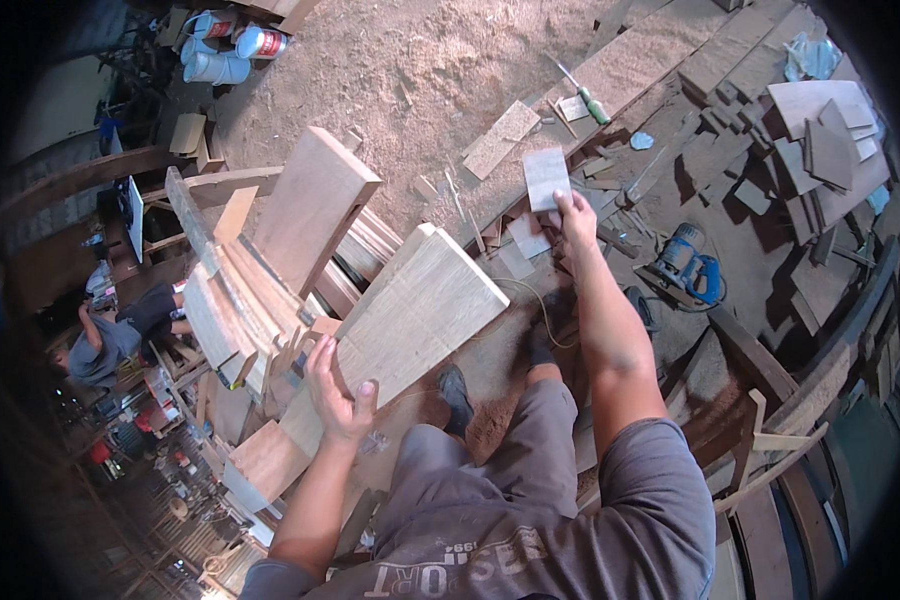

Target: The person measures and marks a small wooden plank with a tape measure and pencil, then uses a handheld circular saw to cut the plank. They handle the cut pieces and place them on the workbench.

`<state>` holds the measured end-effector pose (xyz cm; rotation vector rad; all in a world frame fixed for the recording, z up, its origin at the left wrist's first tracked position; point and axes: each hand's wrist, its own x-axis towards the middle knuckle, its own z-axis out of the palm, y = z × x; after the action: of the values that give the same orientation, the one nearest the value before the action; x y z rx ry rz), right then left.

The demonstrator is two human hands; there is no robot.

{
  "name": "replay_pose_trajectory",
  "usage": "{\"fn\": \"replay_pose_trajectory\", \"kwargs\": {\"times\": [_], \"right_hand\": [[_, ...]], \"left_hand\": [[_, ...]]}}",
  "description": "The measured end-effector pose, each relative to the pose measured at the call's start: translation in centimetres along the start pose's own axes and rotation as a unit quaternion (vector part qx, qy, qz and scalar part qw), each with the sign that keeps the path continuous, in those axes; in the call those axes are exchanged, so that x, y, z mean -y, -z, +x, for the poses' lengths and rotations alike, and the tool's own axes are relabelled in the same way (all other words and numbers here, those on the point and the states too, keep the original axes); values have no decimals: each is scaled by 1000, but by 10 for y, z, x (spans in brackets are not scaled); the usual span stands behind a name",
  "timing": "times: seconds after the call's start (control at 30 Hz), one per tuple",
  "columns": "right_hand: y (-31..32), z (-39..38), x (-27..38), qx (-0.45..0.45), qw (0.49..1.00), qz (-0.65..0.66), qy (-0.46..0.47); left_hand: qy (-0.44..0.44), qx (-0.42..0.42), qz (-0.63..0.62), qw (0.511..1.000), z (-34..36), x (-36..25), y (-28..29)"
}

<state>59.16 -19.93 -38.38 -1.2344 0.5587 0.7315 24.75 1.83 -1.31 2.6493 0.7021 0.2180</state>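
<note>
A long, thick wooden board slants across in front of my legs, its squared end toward the right. My left hand grips it along its near left part, with the thumb on the near side and the fingers at the far edge. Out to the right, my right hand pinches a small pale rectangular piece between thumb and fingers. Whether that piece is thin wood or a folded sheet, I cannot tell. It is held apart from the board, above a pile of small offcuts.
Behind the board stands another thick plank, beside stacked strips. A blue power tool sits on the right, and a green-handled tool lies beyond my right hand. Buckets are far left; another person is at left.
</note>
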Motion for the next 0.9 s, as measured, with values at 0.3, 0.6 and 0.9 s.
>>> {"fn": "replay_pose_trajectory", "kwargs": {"times": [0.3, 0.6, 0.9], "right_hand": [[35, 135, 127, -133, 974, -3, 185], [57, 254, 177, -183, 952, -148, 196], [118, 211, -119, -156, 852, -493, 80]], "left_hand": [[42, 39, 13, 998, -8, -4, 2], [62, 67, 4, 996, -22, 9, 5], [82, 91, 22, 992, -19, 31, 16]]}}
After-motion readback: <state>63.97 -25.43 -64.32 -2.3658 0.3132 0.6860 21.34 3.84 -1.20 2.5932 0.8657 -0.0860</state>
